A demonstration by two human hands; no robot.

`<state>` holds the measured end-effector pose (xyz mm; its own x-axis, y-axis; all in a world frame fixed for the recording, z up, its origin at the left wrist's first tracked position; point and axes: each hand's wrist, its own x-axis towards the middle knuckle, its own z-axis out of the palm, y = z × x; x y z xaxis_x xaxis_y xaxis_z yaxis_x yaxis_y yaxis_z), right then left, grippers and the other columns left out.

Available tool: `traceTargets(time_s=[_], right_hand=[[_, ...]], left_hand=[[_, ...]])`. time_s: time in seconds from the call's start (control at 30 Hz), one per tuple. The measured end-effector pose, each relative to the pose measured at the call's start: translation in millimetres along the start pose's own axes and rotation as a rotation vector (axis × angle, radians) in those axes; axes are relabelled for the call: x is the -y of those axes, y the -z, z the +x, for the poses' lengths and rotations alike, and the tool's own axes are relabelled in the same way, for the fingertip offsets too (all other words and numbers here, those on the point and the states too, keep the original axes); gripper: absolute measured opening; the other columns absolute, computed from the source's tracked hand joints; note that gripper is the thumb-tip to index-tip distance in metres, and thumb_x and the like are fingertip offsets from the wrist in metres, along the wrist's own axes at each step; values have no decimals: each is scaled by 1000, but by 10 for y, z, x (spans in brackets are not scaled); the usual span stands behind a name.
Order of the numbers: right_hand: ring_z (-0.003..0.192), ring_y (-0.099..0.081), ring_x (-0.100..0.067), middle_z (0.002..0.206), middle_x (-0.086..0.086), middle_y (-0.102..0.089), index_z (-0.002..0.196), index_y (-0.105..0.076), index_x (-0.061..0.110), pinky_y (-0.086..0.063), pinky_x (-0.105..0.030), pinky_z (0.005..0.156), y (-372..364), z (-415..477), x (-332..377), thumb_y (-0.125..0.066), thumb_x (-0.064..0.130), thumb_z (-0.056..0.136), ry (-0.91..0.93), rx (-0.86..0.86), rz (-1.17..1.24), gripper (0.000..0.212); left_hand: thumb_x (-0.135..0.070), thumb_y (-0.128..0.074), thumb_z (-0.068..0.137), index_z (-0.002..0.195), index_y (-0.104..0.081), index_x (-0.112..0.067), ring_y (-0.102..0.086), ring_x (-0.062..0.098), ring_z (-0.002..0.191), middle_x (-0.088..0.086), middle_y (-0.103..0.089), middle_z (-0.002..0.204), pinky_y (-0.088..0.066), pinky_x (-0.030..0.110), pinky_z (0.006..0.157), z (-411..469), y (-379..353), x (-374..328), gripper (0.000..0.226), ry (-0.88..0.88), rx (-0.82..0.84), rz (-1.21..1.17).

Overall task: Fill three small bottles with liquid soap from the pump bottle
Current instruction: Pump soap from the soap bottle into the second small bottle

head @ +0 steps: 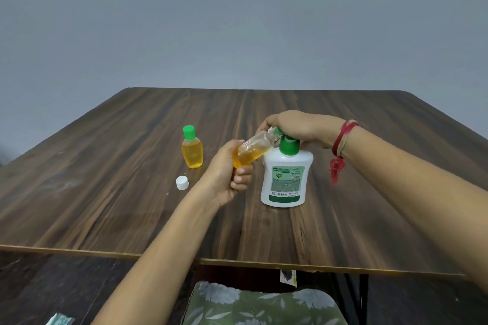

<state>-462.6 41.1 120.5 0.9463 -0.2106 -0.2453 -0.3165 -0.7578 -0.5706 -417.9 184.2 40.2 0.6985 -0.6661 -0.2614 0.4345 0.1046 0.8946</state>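
Observation:
A white pump bottle (286, 179) with a green collar stands near the middle of the wooden table (118, 192). My right hand (298, 126) rests on top of its pump head, fingers curled over it. My left hand (229, 171) grips a small clear bottle (252, 152), tilted with its open neck up at the pump spout; orange soap fills its lower part. To the left stands a second small bottle (192, 150), full of orange soap and capped in green. A loose white cap (182, 182) lies in front of it.
The table's front edge runs across the lower view, with a floral cushion (258, 306) below it. A red thread band is tied on my right wrist (340, 145). A grey wall stands behind the table.

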Motion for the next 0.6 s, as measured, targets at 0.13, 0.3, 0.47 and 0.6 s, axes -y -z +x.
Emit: traceTargets(time_s=[0.13,0.3,0.47,0.6], right_hand=[[72,-50,-12,74,7,-63,91,-61,32,-37,-40,82,57,17,8,-34,20,94,-16,9,17,30],[70,-50,-14,73,5,-61,82,-60,31,-38,-38,79,7,13,-9,-34,16,93,-15,16,30,32],[75,-53,-13,73,8,-66,86,-58,32,-38,-40,82,28,33,-10,-33,19,93,-22,12,34,29],[83,-52,-19,85,0,-64,81,-58,32,-39,-39,81,-1,10,-11,-34,17,94,-18,1,17,31]], left_hand=[[-36,-33,97,63,-42,-17,-23,4,28,-5,-28,38,-14,11,28,-20,-7,-40,40,-10,7,-4],[-38,-35,97,62,-45,-15,-24,5,28,-5,-28,39,-15,11,28,-25,31,-32,43,-1,-17,4],[-39,-34,97,71,-47,-13,-24,4,27,-5,-29,38,-17,11,27,-10,39,-93,38,-13,-5,27],[-38,-33,97,67,-43,-16,-23,4,27,-5,-28,38,-15,10,27,-8,16,-56,39,5,-13,14]])
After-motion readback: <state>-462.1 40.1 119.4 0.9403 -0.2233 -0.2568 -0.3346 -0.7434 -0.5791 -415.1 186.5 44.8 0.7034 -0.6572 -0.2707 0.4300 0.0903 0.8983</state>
